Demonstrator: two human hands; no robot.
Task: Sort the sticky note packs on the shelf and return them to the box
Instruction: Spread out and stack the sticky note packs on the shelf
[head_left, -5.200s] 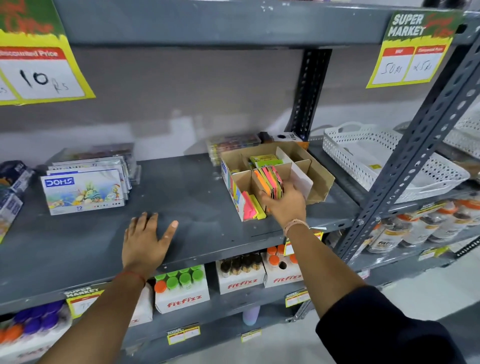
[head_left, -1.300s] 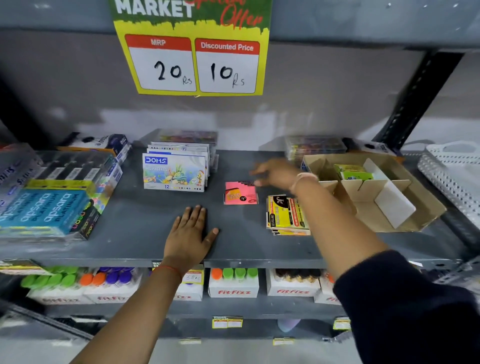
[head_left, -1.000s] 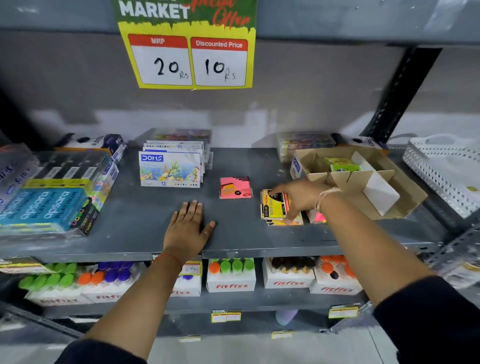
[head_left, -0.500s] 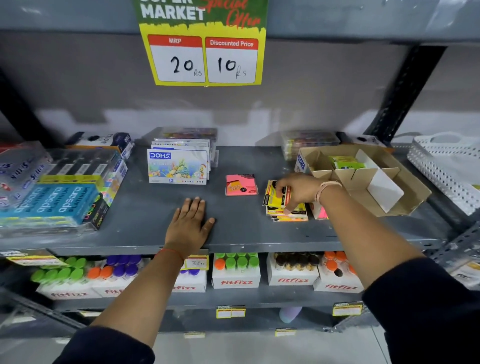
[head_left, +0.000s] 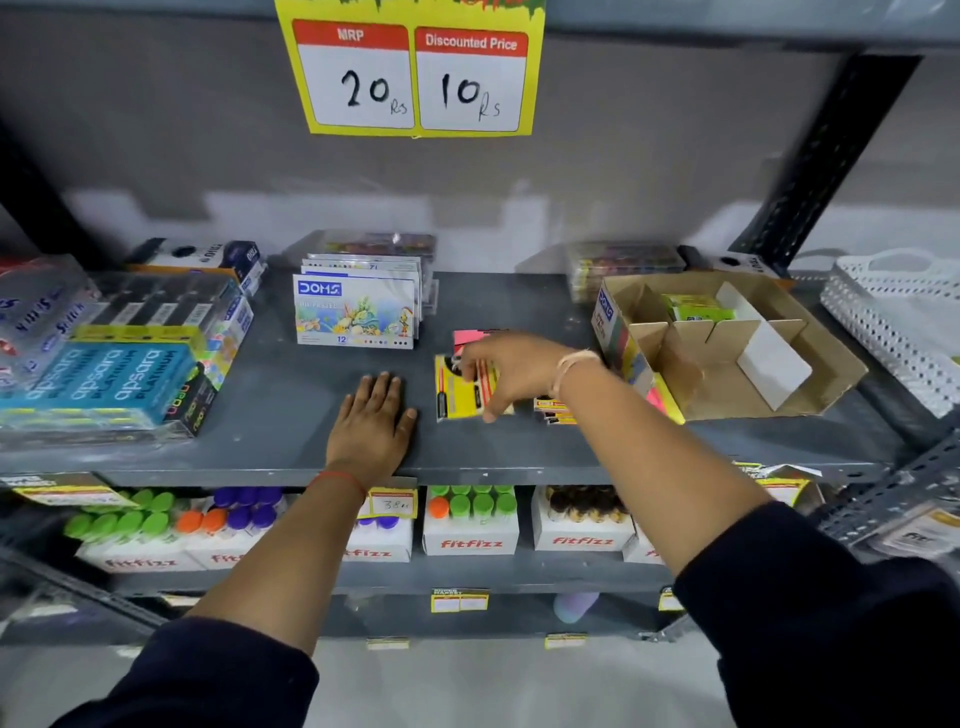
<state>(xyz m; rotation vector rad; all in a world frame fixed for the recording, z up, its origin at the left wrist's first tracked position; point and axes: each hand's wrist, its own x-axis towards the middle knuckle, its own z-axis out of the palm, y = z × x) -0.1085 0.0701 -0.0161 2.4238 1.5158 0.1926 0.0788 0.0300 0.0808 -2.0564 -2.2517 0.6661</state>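
Observation:
My right hand (head_left: 511, 370) grips a yellow sticky note pack (head_left: 460, 394) and holds it just above the grey shelf (head_left: 291, 415), left of a small stack of packs (head_left: 553, 411). A pink pack (head_left: 467, 338) lies behind it, partly hidden by my fingers. The divided cardboard box (head_left: 810, 358) stands to the right with a green pack (head_left: 698, 306) in a rear compartment; pink and yellow packs (head_left: 662, 397) lean at its front corner. My left hand (head_left: 375, 422) rests flat on the shelf, fingers spread.
DOMS pastel boxes (head_left: 356, 312) stand at the back centre. Wrapped Apsara packs (head_left: 104, 384) fill the left side. A white perforated basket (head_left: 893, 317) sits far right. A price sign (head_left: 413, 73) hangs above. Fitfizz bottle cartons (head_left: 470, 519) line the lower shelf.
My right hand emptied coloured packs from the box onto the shelf. It has now taken a yellow pack off the stack and moved it left. My left hand stayed flat.

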